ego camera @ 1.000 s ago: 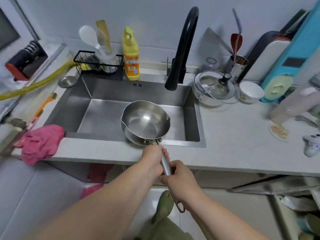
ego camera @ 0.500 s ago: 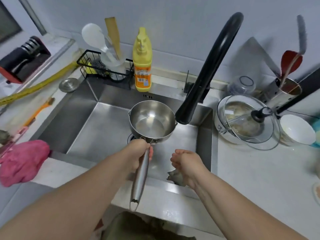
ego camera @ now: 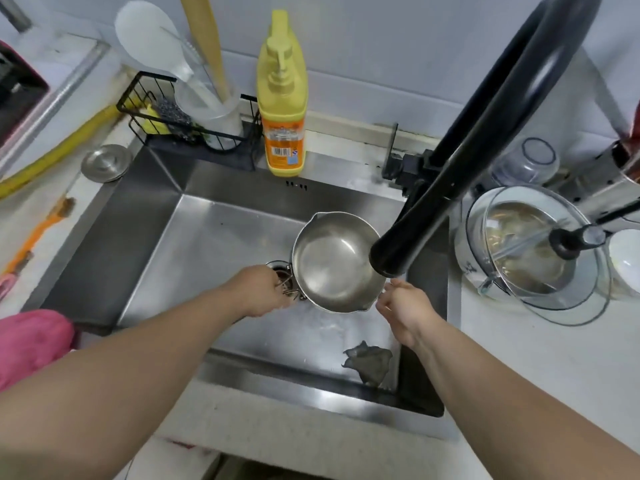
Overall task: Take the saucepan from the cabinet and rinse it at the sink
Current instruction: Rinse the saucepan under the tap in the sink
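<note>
The steel saucepan (ego camera: 332, 268) sits low inside the steel sink (ego camera: 145, 237), right under the spout of the black faucet (ego camera: 485, 133). I see no water running. My left hand (ego camera: 259, 289) is closed at the pan's left side where the handle joins; the handle itself is hidden under my hand and arm. My right hand (ego camera: 405, 310) is at the pan's lower right rim, its fingertips curled on the pour lip. The pan looks empty and shiny inside.
A grey rag (ego camera: 370, 362) lies in the sink's near right corner. Behind the sink stand a yellow soap bottle (ego camera: 282, 98) and a black wire caddy (ego camera: 187, 133). A glass-lidded pot (ego camera: 530, 251) sits on the right counter, a pink cloth (ego camera: 31, 344) at left.
The pan moved forward from the counter edge into the sink and under the spout. My right hand let go of the handle, then reached to the pan's rim. The view moved closer.
</note>
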